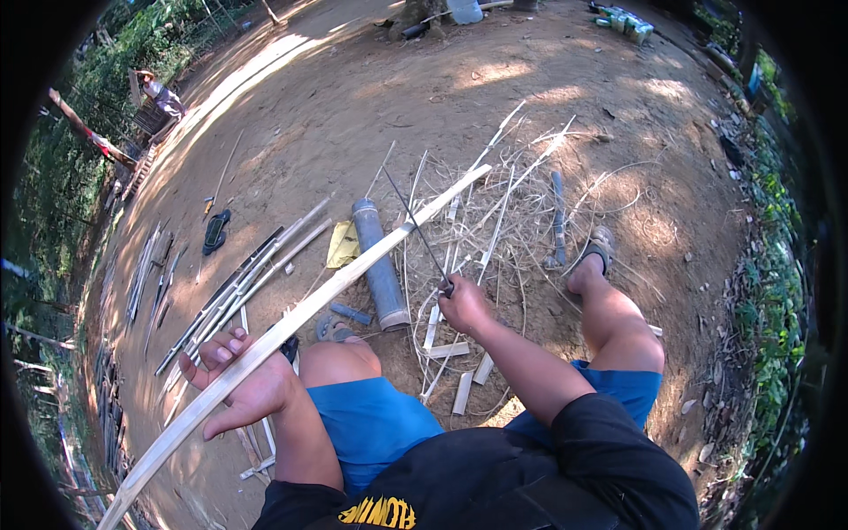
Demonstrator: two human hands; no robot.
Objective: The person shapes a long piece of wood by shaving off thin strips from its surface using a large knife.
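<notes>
A long pale bamboo strip [331,284] slants across the view from the lower left to beyond the knees. My left hand [243,375] is palm up beneath it, fingers loosely curled and thumb spread, so the strip lies over the palm without being gripped. My right hand [465,305] is closed round the handle of a knife [430,247]. The thin dark blade points up and away, crossing the strip near its far end. Whether the edge is cutting into the strip cannot be seen.
A thick bamboo tube [382,274] lies between my feet, beside a yellow packet [343,245]. Thin shavings [530,212] and short bamboo pieces [463,392] litter the dirt. Bamboo poles [252,278] and a dark sandal [215,231] lie left. Another person [162,95] is far off at left.
</notes>
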